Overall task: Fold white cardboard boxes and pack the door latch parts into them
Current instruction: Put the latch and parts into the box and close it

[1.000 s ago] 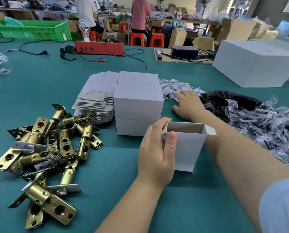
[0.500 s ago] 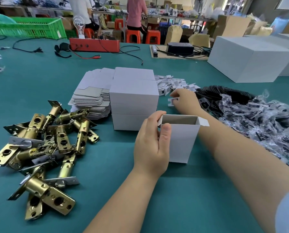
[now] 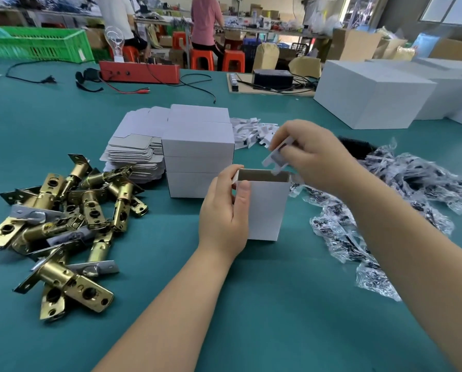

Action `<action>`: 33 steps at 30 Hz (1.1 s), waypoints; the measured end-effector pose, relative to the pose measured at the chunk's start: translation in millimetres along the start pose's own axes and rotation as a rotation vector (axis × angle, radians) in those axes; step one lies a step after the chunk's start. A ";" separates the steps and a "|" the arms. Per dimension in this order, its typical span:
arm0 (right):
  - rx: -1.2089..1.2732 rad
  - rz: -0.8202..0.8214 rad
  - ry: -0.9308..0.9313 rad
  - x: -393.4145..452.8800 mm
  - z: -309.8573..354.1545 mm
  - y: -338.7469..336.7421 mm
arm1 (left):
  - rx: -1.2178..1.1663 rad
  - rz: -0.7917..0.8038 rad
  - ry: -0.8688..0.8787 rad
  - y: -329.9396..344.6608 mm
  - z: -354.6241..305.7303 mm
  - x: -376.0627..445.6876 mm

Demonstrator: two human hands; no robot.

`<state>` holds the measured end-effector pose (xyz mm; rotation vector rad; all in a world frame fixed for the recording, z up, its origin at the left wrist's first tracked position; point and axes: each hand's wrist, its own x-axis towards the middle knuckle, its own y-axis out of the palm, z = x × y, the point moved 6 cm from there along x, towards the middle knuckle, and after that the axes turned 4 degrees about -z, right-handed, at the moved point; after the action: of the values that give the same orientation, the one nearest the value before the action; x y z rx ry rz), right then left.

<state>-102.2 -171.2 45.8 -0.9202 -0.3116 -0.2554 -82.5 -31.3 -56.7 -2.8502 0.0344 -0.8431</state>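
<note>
My left hand [image 3: 224, 210] holds the open white box [image 3: 264, 205] at its left side: the thumb lies on the near face, and the other fingers curl over the top left edge. The box stands upright on the green table [image 3: 278, 304], with its long axis vertical and its open mouth pointing up. It is in front of me, in the middle of the table, just before the stack of closed white boxes [image 3: 197, 157].

My right hand [image 3: 310, 157] is above the right back corner of the box and a little behind it. Its fingers are curled and pinch a small white cardboard insert [image 3: 276, 159]. The insert is tilted, its long axis goes from upper right to lower left, and its lower end points down into the mouth of the box, at the back rim. I cannot tell if it touches the rim.

The brass door latches [image 3: 63, 224] lie in a loose pile on the left, well apart from the box, and point in many directions. Behind them is a stack of flat box blanks [image 3: 133, 154], just beside the closed boxes. More white inserts [image 3: 251, 130] lie behind the boxes. On the right are many clear plastic bags [image 3: 398, 197] with dark small parts inside.
</note>
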 end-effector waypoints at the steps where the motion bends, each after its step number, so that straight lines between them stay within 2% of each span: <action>1: -0.128 0.025 -0.062 -3.3 4.3 3.1 | 0.002 0.002 -0.006 0.0 0.3 -0.4; 6: -0.276 0.052 -0.106 -12.9 9.6 2.3 | 0.007 0.011 -0.018 -1.0 0.1 -1.5; 10: -0.406 0.160 -0.213 -21.9 17.4 9.7 | 0.013 0.009 -0.015 -2.0 -1.4 -2.0; 12: -0.434 0.147 -0.225 -28.1 19.3 10.0 | 0.020 0.009 -0.002 -3.0 -2.6 -2.6; 17: -0.337 -0.084 -0.229 -41.0 17.7 -4.2 | 0.025 0.012 0.047 -3.3 -8.2 -4.7; 19: -0.218 -0.179 -0.135 -44.3 5.1 -7.3 | 0.026 0.001 0.054 -4.3 -8.0 -4.4; 21: -0.136 -0.259 0.040 -42.4 -21.1 -10.6 | 0.032 -0.013 0.047 -5.3 -7.3 -3.8; 23: -0.143 -0.215 0.259 -36.1 -56.9 -6.1 | 0.040 -0.021 0.040 -6.1 -6.6 -3.5; 25: -0.221 -0.101 0.372 -30.4 -82.3 8.2 | 0.040 -0.019 0.032 -6.0 -5.8 -3.3; 30: -0.336 0.003 0.314 -14.6 -101.4 51.8 | 0.036 -0.016 0.031 -5.3 -5.7 -3.3; 33: -0.623 0.077 0.269 -13.6 -108.4 65.1 | 0.026 -0.006 0.015 -4.7 -4.4 -3.1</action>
<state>-75.6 -220.0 -68.5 -1.4899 0.0641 -0.4122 -87.6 -27.1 -53.9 -2.8217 0.0172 -0.8592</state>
